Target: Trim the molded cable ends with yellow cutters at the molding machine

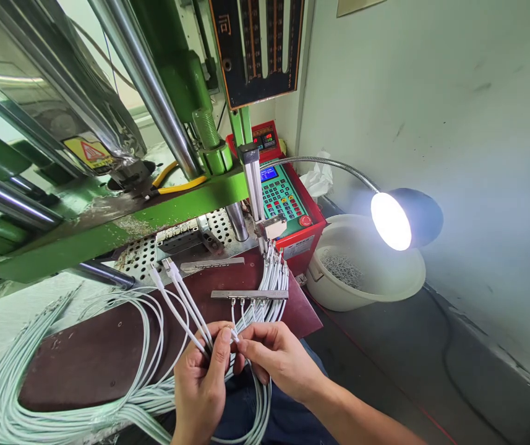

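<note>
Lit lamp (392, 221) (beside white basin (413, 278)).

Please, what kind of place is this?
Probably a factory workstation for assembling cables. A green press machine stands over the bench, a red control panel sits beside it, and the left hand and right hand hold thin white cables.

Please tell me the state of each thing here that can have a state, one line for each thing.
Lamp: switched on, shining toward the camera.
Display: lit blue.
Readout: lit, digits too small to read.
Bar: lying on the board, cable ends plugged in.
Basin: holds small pale pieces.
Left hand: gripping several white cables.
Right hand: pinching one cable end.
</note>
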`<state>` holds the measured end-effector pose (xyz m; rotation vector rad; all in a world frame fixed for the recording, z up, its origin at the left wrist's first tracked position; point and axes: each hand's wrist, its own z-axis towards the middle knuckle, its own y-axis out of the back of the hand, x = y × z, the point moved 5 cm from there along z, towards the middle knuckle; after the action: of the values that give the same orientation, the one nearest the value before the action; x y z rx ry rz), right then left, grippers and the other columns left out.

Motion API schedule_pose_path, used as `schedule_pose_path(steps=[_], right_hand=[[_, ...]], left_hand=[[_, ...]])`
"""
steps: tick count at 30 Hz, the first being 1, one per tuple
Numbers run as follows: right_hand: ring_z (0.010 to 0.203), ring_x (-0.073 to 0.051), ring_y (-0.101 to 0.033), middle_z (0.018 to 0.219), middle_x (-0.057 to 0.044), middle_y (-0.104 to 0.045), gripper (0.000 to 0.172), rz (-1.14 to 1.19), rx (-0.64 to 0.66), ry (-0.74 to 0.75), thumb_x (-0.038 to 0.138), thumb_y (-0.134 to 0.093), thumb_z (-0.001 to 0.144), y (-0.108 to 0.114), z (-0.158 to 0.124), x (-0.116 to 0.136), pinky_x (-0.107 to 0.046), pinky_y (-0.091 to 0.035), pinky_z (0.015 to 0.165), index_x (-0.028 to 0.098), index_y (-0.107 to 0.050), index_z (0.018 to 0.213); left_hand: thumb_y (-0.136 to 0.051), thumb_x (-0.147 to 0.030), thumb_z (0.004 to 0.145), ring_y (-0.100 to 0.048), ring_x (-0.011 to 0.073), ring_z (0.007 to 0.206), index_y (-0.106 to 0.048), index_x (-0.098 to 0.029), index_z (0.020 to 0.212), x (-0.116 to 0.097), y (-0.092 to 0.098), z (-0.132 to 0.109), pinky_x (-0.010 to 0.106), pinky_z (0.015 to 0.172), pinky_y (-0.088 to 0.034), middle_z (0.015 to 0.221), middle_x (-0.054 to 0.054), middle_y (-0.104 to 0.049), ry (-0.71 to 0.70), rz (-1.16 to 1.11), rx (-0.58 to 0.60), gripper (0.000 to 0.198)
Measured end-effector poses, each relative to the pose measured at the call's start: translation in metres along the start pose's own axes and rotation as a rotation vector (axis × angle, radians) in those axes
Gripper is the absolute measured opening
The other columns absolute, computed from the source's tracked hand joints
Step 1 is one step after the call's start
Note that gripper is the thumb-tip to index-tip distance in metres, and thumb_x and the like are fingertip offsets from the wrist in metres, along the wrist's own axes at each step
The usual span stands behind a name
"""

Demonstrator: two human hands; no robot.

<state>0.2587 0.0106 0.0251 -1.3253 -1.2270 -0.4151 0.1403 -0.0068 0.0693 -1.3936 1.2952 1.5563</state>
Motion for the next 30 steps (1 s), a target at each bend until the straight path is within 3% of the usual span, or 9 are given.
schedule_pose_path(steps=[14, 18, 30], right_hand=[[0.036, -0.002, -0.037, 0.053, 0.003, -0.059, 0.035, 0.009, -0.016, -0.019, 0.045, -0.071, 0.076, -0.0005, 0.0011, 0.0019, -0.017, -0.025, 0.036, 0.013, -0.064, 0.065], [0.037, -0.002, -0.038, 0.057, 0.002, -0.061, 0.039, 0.014, -0.002, -0.021, 0.049, -0.073, 0.075, -0.0001, 0.0011, 0.0023, -0.017, -0.026, 0.037, 0.013, -0.063, 0.065], [0.037, -0.003, -0.039, 0.058, 0.001, -0.062, 0.041, -0.024, 0.018, -0.027, 0.051, -0.073, 0.077, 0.0016, 0.0011, -0.0009, -0.018, -0.027, 0.038, 0.012, -0.064, 0.066]], left_hand=[[-0.068, -0.048, 0.079, -0.042, 0.0099, 0.043, -0.068, -0.017, 0.081, -0.0017, -0.0014, 0.0013, 0.021, 0.043, -0.037, 0.047, -0.006, -0.049, 0.016, 0.032, 0.026, 0.031], [-0.067, -0.044, 0.081, -0.043, 0.0104, 0.044, -0.068, -0.018, 0.081, -0.006, -0.0038, -0.0013, 0.022, 0.045, -0.038, 0.049, -0.006, -0.05, 0.036, -0.024, -0.016, 0.027], [-0.069, -0.045, 0.08, -0.042, 0.0076, 0.044, -0.068, -0.017, 0.081, -0.0009, -0.0013, -0.0009, 0.018, 0.043, -0.034, 0.048, -0.005, -0.054, 0.044, -0.029, -0.004, 0.029]])
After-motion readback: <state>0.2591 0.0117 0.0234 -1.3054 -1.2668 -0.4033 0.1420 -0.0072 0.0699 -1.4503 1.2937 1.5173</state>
